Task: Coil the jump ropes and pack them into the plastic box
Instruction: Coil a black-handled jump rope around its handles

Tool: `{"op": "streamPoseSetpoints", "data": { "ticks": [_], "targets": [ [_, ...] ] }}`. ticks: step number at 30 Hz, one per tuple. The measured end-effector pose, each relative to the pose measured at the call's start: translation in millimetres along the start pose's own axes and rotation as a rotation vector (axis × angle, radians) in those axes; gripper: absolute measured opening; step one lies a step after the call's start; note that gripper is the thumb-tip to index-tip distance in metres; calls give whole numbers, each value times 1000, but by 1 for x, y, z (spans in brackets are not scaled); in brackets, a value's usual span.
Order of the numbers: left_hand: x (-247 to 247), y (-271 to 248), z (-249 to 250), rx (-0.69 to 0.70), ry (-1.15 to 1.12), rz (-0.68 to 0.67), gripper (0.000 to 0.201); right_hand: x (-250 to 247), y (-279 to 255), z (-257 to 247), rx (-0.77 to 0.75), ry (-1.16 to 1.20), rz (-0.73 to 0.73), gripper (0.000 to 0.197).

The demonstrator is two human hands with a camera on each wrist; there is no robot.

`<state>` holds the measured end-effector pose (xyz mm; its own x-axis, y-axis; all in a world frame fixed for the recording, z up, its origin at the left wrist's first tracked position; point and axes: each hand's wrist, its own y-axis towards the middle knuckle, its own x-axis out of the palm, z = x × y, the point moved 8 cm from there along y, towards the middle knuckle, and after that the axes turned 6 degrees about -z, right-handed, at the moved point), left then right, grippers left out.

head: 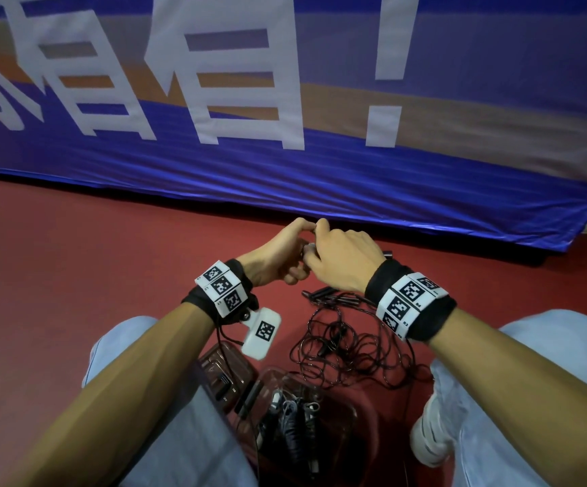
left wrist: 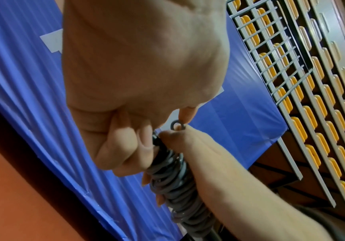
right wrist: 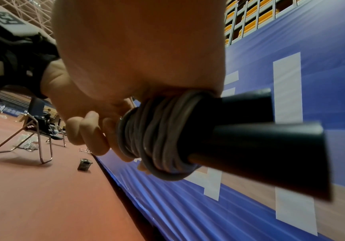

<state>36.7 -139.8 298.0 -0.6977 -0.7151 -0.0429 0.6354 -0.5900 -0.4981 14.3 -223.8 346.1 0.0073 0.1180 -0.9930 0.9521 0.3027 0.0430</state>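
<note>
Both hands meet low over the red floor and hold one jump rope (head: 308,248), its grey cord (right wrist: 157,138) wound tightly round two black handles (right wrist: 250,140). My left hand (head: 285,253) curls its fingers round the coil (left wrist: 173,187) and pinches a small loop of cord (left wrist: 175,126) at its top. My right hand (head: 344,260) grips the bundle from the other side, and a handle end (head: 388,255) pokes out past it. The clear plastic box (head: 352,414) stands between my knees with coiled ropes (head: 292,425) inside.
A loose tangle of thin dark ropes (head: 350,353) with black handles (head: 323,295) lies on the floor before the box. A blue banner (head: 320,177) hangs just beyond the hands. A folding chair (right wrist: 39,130) and a small box (right wrist: 84,164) stand far left.
</note>
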Motion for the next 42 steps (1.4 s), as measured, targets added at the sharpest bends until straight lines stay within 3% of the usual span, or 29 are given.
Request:
{"op": "streamPoseSetpoints", "data": {
  "ticks": [9, 15, 21, 28, 38, 42],
  "targets": [
    [-2, 0, 3, 72, 193, 171, 40, 4, -4, 7, 28, 140, -100, 24],
    [-3, -2, 4, 81, 205, 166, 39, 14, 1, 15, -44, 381, -219, 29],
    [-12, -4, 12, 141, 121, 220, 36, 2, 0, 14, -65, 513, 5, 17],
    [-19, -2, 16, 163, 26, 227, 28, -12, -1, 11, -109, 434, 185, 9],
    [-36, -2, 5, 21, -297, 187, 24, -11, 5, 16, -79, 503, 206, 13],
    [-36, -4, 8, 71, -486, 145, 25, -17, 9, 25, -29, 644, 222, 21]
  ]
}}
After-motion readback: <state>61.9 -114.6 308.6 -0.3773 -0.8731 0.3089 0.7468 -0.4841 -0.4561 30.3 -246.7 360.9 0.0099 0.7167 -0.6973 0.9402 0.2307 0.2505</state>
